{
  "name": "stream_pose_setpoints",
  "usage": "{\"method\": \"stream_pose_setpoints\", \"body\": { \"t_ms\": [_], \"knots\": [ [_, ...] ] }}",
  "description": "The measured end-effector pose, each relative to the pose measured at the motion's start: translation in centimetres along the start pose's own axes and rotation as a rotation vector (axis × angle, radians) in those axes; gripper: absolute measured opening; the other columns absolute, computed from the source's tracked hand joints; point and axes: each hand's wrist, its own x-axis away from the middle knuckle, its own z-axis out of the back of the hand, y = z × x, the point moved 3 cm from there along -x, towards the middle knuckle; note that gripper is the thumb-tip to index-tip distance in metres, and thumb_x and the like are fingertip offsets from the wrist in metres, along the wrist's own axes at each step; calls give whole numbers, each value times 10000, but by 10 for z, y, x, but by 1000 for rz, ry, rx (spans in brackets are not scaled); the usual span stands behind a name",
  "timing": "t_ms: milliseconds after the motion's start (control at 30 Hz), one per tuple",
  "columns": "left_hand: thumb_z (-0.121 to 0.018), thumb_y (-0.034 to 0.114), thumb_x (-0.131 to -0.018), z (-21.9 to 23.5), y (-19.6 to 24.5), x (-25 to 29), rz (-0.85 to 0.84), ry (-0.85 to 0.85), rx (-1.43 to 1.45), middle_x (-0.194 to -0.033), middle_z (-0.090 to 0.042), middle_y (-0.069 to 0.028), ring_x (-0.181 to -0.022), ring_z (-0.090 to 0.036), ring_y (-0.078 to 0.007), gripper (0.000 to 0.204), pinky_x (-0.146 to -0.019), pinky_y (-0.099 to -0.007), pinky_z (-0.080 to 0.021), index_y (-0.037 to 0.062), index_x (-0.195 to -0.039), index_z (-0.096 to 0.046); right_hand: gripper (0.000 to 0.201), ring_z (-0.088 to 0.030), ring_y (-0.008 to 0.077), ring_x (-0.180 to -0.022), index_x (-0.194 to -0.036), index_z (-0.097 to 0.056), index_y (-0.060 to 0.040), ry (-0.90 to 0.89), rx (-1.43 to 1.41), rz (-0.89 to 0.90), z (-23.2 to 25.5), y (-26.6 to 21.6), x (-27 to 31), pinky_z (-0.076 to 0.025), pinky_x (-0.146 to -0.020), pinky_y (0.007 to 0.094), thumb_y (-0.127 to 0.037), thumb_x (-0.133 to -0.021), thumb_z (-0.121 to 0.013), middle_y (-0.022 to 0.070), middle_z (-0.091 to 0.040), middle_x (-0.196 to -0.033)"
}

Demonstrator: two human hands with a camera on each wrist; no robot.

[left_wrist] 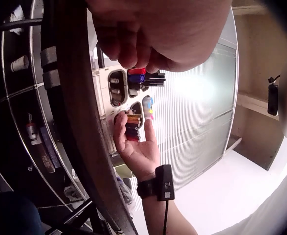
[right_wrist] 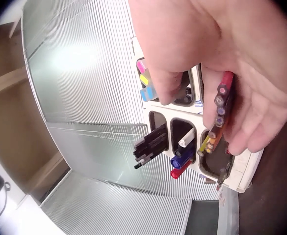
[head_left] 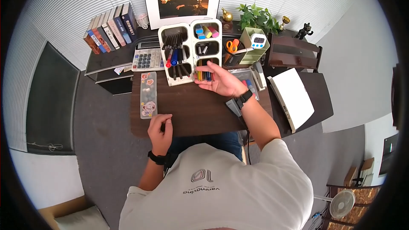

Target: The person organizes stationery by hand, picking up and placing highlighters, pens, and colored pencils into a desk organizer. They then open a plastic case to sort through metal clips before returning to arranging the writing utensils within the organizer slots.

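In the head view, my right hand (head_left: 223,81) is at the near right compartment of a white desk organizer (head_left: 191,40), with its fingers spread around a bundle of colored pencils (head_left: 205,76). The right wrist view has the pencils' ends (right_wrist: 219,111) lined up close beside the fingers (right_wrist: 241,142); the thumb stands apart from them. My left hand (head_left: 161,131) rests, loosely curled and holding nothing, at the desk's front edge. Just beyond it lies a clear pencil case with stickers (head_left: 148,98). Neighboring compartments hold black pens (head_left: 172,41), markers (head_left: 174,57) and highlighters (head_left: 207,32).
Left of the organizer is a calculator (head_left: 147,59); behind it, a row of books (head_left: 111,29). To the right are a holder with orange scissors (head_left: 232,46), a green box with a small clock (head_left: 257,40), a stapler (head_left: 258,76) and a white box-like object (head_left: 294,96).
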Motion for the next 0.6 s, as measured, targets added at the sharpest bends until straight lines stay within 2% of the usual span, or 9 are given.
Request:
{"method": "stream_pose_setpoints", "body": {
  "t_ms": [33,133,367,400,433,467,533,567,600],
  "knots": [
    [-649,-69,-890,-1,3,-2,-13,-20,-26,-956,-672,-115,-797,-634,-192,166,-740,-294,-515,-6,-1025,-723,516,-676,247,-1138,-1362,-646,-55,1,4,1,-1,2,-1,-525,-1008,361,-471,-1077,-534,108,-692,-1274],
    [-656,-63,-891,-3,14,-4,-103,-38,-95,-935,-678,-114,-787,-648,-197,160,-727,-295,-524,0,-1020,-727,362,-684,229,-1068,-1304,-625,21,138,-8,117,-7,4,4,-574,-976,366,-235,-1048,-638,103,-681,-1287],
    [-666,-65,-885,-4,21,-7,-72,-84,-62,-928,-679,-128,-774,-659,-208,158,-712,-299,-527,6,-1012,-729,302,-690,215,-1075,-1236,-662,49,141,63,245,-24,25,53,-580,-946,340,-180,-1039,-647,119,-685,-1264],
    [-663,-32,-914,-4,22,-8,-14,-155,-51,-956,-692,-123,-813,-677,-212,136,-740,-297,-540,-1,-1032,-724,306,-696,193,-1059,-1223,-674,61,134,94,237,-36,30,68,-579,-921,329,-184,-1042,-641,112,-707,-1215],
    [-659,2,-942,-6,23,-8,46,-226,-39,-984,-705,-119,-852,-696,-215,125,-767,-295,-552,-9,-1052,-719,279,-710,227,-1023,-1154,-698,71,168,113,246,-50,37,84,-566,-918,339,-175,-1033,-642,144,-734,-1082],
    [-659,2,-942,-8,25,-9,50,-228,-39,-984,-705,-119,-852,-696,-215,125,-767,-295,-552,-9,-1052,-719,261,-707,204,-993,-1127,-719,65,149,285,258,-50,48,93,-560,-896,321,-167,-1030,-650,136,-742,-1045],
    [-640,119,-1011,-25,23,-8,543,-369,475,-1101,-714,-117,-983,-712,-228,248,-870,-310,-571,-22,-1215,-654,222,-691,156,-938,-1082,-752,56,96,476,231,-63,59,113,-550,-853,291,-140,-1021,-667,116,-755,-986],
    [-640,119,-1011,-31,26,-11,550,-371,477,-1101,-714,-117,-983,-712,-228,248,-870,-310,-571,-22,-1215,-654,200,-679,132,-913,-1063,-765,53,62,496,194,-76,60,122,-545,-832,281,-120,-1015,-677,105,-759,-965],
    [-599,171,-1040,-43,31,-14,653,-460,729,-1143,-699,-126,-1009,-702,-232,341,-915,-330,-566,-26,-1319,-592,167,-664,110,-895,-1080,-769,44,-54,560,244,-75,67,121,-543,-806,273,-84,-996,-701,79,-761,-977]
  ]
}}
